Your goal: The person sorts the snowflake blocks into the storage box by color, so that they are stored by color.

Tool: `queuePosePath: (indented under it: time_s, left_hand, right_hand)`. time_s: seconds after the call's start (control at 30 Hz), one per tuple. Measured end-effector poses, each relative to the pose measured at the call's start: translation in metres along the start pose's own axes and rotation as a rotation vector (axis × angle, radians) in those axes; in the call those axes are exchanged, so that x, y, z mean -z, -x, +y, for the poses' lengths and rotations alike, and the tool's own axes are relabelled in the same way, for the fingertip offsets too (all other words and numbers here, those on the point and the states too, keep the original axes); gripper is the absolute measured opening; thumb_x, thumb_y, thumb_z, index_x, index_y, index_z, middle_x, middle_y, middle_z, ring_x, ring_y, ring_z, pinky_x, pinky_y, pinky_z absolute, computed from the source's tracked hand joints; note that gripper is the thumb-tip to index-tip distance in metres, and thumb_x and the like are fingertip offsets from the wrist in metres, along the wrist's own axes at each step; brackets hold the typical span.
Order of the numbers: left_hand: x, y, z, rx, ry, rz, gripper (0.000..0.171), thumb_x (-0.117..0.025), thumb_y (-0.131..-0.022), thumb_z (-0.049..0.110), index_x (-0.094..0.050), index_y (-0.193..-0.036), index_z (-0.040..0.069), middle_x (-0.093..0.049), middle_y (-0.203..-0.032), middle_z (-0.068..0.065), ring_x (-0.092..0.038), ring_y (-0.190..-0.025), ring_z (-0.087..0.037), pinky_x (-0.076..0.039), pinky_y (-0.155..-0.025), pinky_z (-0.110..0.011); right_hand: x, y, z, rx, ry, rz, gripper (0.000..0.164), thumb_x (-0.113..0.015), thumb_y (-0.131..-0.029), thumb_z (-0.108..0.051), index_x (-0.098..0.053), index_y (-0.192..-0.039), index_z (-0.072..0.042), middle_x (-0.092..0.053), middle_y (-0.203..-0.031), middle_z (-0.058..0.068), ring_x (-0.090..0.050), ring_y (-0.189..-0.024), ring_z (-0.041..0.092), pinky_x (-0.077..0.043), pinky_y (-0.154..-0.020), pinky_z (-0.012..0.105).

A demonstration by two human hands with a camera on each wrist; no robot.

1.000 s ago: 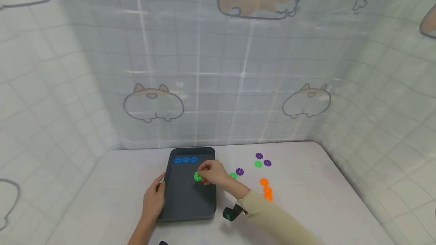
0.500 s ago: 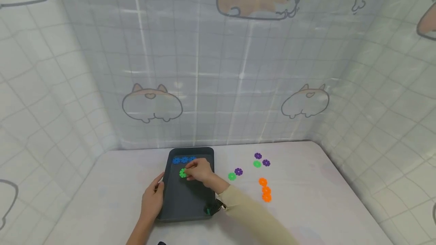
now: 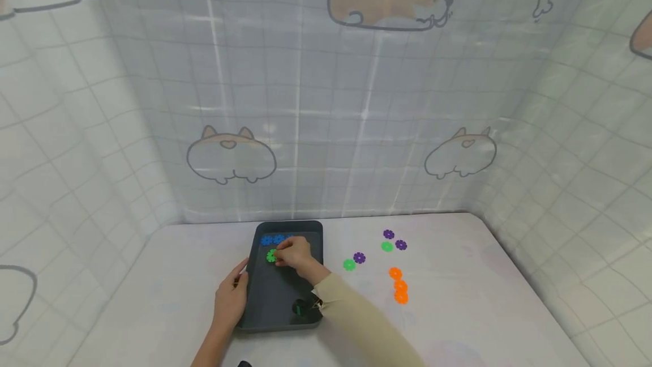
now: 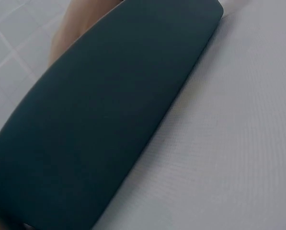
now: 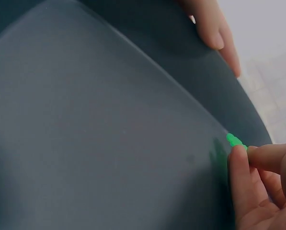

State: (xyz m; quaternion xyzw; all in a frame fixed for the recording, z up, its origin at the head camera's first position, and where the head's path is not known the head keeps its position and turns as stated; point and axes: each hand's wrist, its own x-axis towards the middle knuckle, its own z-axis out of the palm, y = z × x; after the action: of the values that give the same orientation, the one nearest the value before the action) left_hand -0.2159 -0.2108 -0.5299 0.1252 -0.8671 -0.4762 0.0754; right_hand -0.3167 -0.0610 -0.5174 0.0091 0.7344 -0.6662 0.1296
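Note:
A dark grey tray [image 3: 282, 310] lies on the white table. My left hand [image 3: 230, 297] grips its left rim; the left wrist view shows the tray's outer wall [image 4: 99, 105] close up. Over the tray's upper left part, my right hand [image 3: 297, 255] pinches a green flower-shaped disc [image 3: 271, 255] between thumb and fingertips. The right wrist view shows this green disc [image 5: 235, 140] tilted, close over the tray floor near the left wall. Several blue flower-shaped discs [image 3: 278, 239] lie in a row at the tray's far end, partly hidden by the right hand.
Right of the tray lie two green discs [image 3: 348, 265], three purple discs [image 3: 359, 257] and three orange discs [image 3: 400, 286], the orange ones in a line. A curtain [image 3: 326, 101] with dog drawings hangs behind the table and along its sides.
My right hand has carried the green disc leftward across the tray, to just below the blue row. The left hand has stayed on the rim.

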Motion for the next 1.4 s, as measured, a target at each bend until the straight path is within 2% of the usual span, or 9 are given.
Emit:
queuePosePath:
  time_s: [0.4,0.73,1.03,1.4]
  left_hand:
    - [-0.001,-0.003,-0.005,-0.001,0.022,-0.013,0.042,-0.04,-0.104,0.02,-0.045,-0.145,0.01,-0.059,-0.121,-0.022,-0.056,-0.105,-0.034,-0.042,-0.085,-0.049]
    - [-0.002,0.001,-0.003,-0.042,0.01,0.02,0.041,-0.041,-0.105,0.02,-0.049,-0.143,0.01,-0.063,-0.112,-0.018,-0.058,-0.095,-0.028,-0.043,-0.078,-0.042]
    - [-0.003,0.002,-0.003,-0.037,0.024,0.016,0.04,-0.041,-0.105,0.021,-0.049,-0.143,0.01,-0.063,-0.115,-0.019,-0.058,-0.097,-0.029,-0.043,-0.08,-0.043]
    - [-0.003,0.003,-0.003,-0.039,0.028,0.019,0.04,-0.041,-0.105,0.021,-0.049,-0.143,0.01,-0.062,-0.116,-0.019,-0.058,-0.099,-0.029,-0.043,-0.082,-0.044]
  right_hand:
    - [-0.015,-0.01,0.007,0.021,0.007,0.067,0.006,-0.072,-0.082,0.004,-0.068,-0.086,0.002,-0.064,-0.075,0.007,-0.065,-0.059,0.016,-0.054,-0.057,0.028]
    - [-0.021,-0.012,0.007,0.029,0.083,0.131,0.004,-0.075,-0.081,0.001,-0.071,-0.082,-0.002,-0.063,-0.07,0.004,-0.065,-0.055,0.014,-0.053,-0.053,0.027]
    - [-0.025,-0.014,0.013,0.082,0.116,0.187,0.006,-0.074,-0.08,0.003,-0.072,-0.078,-0.002,-0.063,-0.065,0.003,-0.064,-0.051,0.013,-0.052,-0.05,0.026]
    - [-0.028,-0.014,0.014,0.118,0.22,0.23,0.007,-0.075,-0.078,0.001,-0.072,-0.074,-0.004,-0.061,-0.055,-0.001,-0.061,-0.045,0.011,-0.049,-0.045,0.025]
